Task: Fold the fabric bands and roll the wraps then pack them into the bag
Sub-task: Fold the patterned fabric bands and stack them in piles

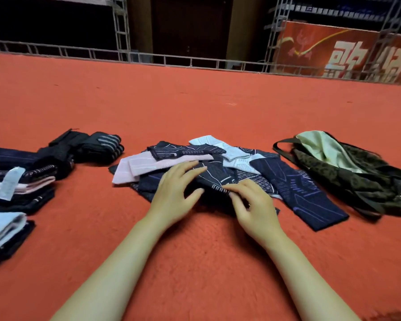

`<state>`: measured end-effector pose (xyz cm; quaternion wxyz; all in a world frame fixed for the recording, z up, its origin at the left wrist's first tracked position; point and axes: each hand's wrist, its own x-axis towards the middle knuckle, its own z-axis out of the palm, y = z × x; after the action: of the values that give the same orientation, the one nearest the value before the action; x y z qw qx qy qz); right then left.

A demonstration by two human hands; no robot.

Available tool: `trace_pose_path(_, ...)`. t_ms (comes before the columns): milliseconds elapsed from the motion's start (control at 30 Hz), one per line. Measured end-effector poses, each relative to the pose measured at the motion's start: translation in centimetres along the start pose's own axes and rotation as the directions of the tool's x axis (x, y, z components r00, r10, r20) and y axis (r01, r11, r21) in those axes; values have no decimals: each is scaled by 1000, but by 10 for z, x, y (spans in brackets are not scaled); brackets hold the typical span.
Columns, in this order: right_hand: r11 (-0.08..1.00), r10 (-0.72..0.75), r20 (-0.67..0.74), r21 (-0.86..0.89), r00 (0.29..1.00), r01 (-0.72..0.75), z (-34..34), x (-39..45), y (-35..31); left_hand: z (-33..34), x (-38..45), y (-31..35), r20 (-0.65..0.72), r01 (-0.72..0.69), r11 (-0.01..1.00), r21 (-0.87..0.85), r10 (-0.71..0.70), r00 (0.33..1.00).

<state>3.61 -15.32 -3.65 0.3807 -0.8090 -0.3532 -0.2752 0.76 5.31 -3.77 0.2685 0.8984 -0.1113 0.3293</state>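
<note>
You are mid-fold: your left hand (174,193) presses flat, your right hand (252,202) pinches the navy band (220,181) beneath them. Next, crease it; the bag (347,172) lies to your right.

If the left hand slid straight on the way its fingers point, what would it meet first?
The left hand points up and right across the pile. Its fingertips already lie on a dark patterned band; beyond that, probably the white band at the pile's far side, though depth is hard to judge.
</note>
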Motion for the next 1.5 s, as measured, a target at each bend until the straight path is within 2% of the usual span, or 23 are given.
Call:
trace_pose_path(133,999,27,-34,31,999,-26,-8,-1,-2,-8,-3,-1,7,115,971,-208,-116,993)
trace_pose_path(300,994,28,123,-112,992,-15,-19,-5,0,-16,0,11,-132,186,890,-416,-262,956)
trace_pose_path(400,988,119,140,-110,983,-104,-25,-5,2,-22,1,13,-203,207,830,-518,-354,913)
trace_pose_path(500,972,232,8,36,973,-232,-27,-3,1,-32,-1,15,-246,211,777,-593,-425,871)
trace_pose_path(600,927,314,-111,252,943,-279,-31,0,-7,-40,-1,20,-273,188,755,-628,-440,856)
trace_pose_path(733,814,428,-181,502,885,-291,-34,2,-12,-43,-1,25,-275,180,740,-648,-448,851)
trace_pose_path(833,713,516,-168,627,840,-313,-35,5,-10,-37,0,22,-218,215,718,-663,-459,862)
trace_pose_path(900,707,565,-131,586,815,-396,-31,6,-4,-29,0,14,-164,282,735,-617,-470,867)
trace_pose_path(1033,710,647,62,316,760,-629,-21,4,6,-15,-4,-1,-2,490,751,-442,-547,837)
trace_pose_path(1100,745,624,183,151,759,-649,-19,1,7,-14,-7,-2,54,536,763,-360,-557,829)
trace_pose_path(1167,802,577,233,20,783,-596,-17,-2,10,-14,-9,-2,44,520,805,-285,-531,846)
trace_pose_path(1233,804,582,219,-15,783,-594,-17,-4,13,-14,-10,-4,16,493,839,-231,-503,864)
trace_pose_path(1400,752,653,74,54,754,-656,-16,-2,13,-13,-11,-2,-23,478,864,-158,-487,873)
trace_pose_path(1500,740,671,-10,83,742,-668,-15,-3,18,-11,-14,2,-45,446,894,45,-445,895)
